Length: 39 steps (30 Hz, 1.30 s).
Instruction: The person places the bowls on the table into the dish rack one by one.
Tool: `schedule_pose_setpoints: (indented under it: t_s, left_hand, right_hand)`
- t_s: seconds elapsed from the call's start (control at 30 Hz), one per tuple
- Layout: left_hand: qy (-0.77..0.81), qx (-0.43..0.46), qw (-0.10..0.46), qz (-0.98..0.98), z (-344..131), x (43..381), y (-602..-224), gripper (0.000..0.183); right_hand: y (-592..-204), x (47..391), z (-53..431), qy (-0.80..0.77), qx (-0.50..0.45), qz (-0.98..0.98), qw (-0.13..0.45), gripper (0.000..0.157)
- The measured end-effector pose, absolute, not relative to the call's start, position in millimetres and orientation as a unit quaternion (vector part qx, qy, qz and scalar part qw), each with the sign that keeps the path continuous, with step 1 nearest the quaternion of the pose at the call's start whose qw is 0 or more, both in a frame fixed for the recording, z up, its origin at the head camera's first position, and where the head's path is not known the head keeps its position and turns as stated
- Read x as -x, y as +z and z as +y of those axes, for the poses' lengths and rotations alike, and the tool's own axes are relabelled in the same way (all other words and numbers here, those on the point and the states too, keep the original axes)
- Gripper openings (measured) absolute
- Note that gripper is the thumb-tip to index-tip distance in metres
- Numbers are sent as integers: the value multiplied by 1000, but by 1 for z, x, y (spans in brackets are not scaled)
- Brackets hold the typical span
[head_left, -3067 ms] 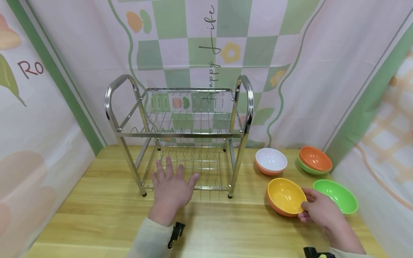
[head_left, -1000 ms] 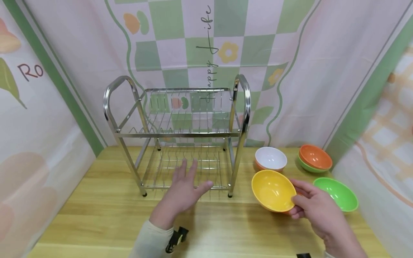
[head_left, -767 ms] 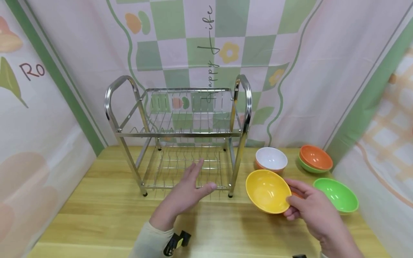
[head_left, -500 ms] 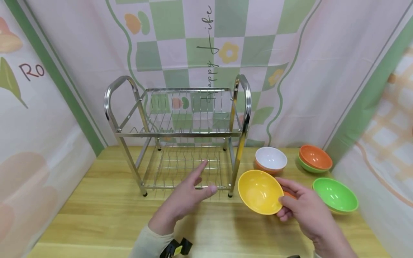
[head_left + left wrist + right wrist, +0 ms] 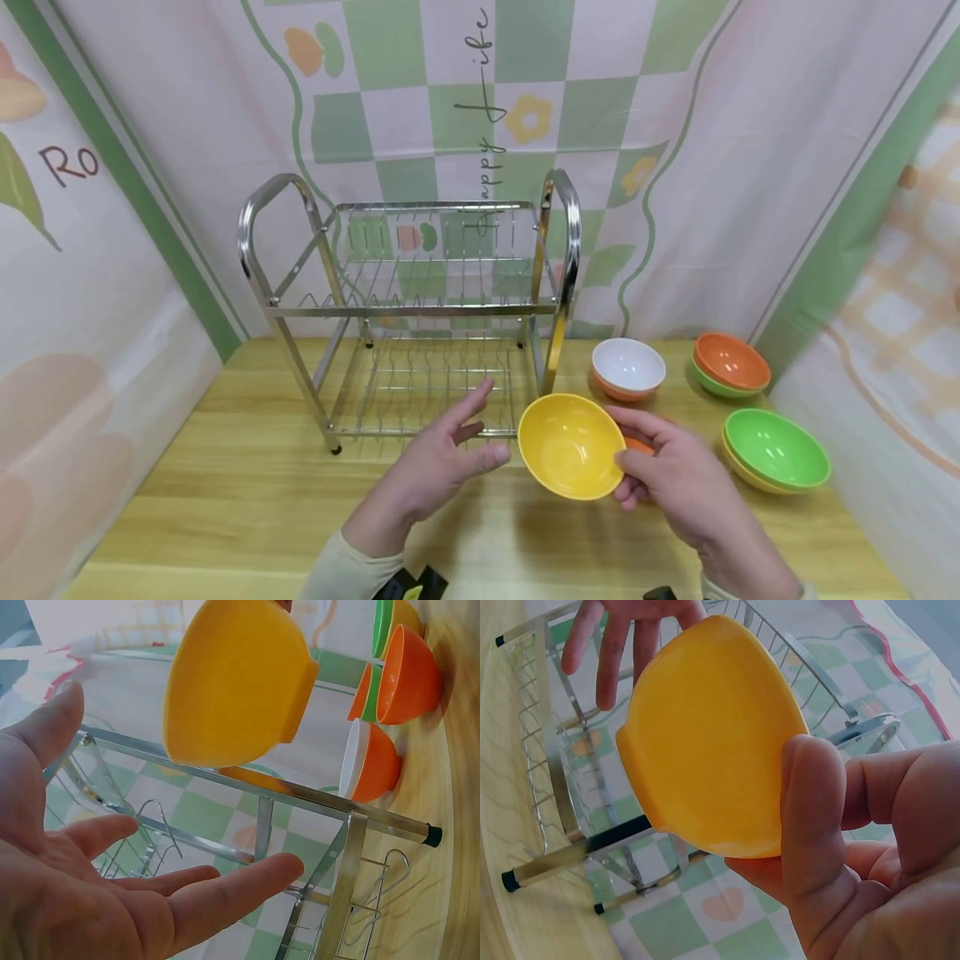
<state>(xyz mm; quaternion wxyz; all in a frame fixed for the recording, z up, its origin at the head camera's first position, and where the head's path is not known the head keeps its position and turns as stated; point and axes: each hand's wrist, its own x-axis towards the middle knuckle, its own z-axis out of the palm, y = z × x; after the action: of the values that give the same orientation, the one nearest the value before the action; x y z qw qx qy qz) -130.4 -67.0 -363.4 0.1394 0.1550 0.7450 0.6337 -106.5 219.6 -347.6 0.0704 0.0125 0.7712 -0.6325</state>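
Observation:
My right hand (image 5: 678, 475) pinches the right rim of a yellow bowl (image 5: 572, 450), thumb inside and fingers beneath. The bowl hangs tilted above the table, near the front right leg of a metal dish rack (image 5: 420, 312). In the left wrist view the yellow bowl (image 5: 236, 682) shows its outer side and foot ring. My left hand (image 5: 431, 467), fingers spread and thumb out, hovers before the rack's lower tier, left of the bowl and apart from it. An orange bowl (image 5: 640, 445) stays on the table, mostly hidden behind the right hand.
Right of the rack stands a white bowl (image 5: 628, 365) in an orange one. Further right are an orange bowl (image 5: 731, 362) in a green one and a green bowl (image 5: 776, 448) in a yellow one. A patterned curtain (image 5: 465, 125) closes off the back of the wooden table (image 5: 225, 500).
The right hand has lifted the yellow bowl off the orange one and carried it left, tilting it. The left hand has turned and moved slightly right, towards the bowl.

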Motion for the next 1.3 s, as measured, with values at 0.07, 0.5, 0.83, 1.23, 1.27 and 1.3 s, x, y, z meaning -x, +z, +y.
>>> schedule_pose_setpoints:
  t_s: [0.07,0.5,0.83,1.23,1.27,1.3]
  left_hand:
    - [636,-155,139,743,-67,131,-363,78]
    - [672,-176,159,701,-65,129,-364,86]
    - [683,-202,184,677,-65,126,-365,89]
    - [703,-220,205,645,-66,128,-370,86]
    - [702,-220,206,645,-66,128,-371,86]
    - [703,-220,206,644,-66,128,-371,86]
  right_hand:
    - [-346,107,217,-631,-8,773,70,58]
    - [-345,104,206,-655,20,751,83,59]
    - [-343,102,200,-662,18,743,96,58]
    - [-341,100,195,-667,23,737,104,56]
    - [-341,100,194,-667,29,737,105,56]
    - [-341,100,194,-668,27,736,105,56]
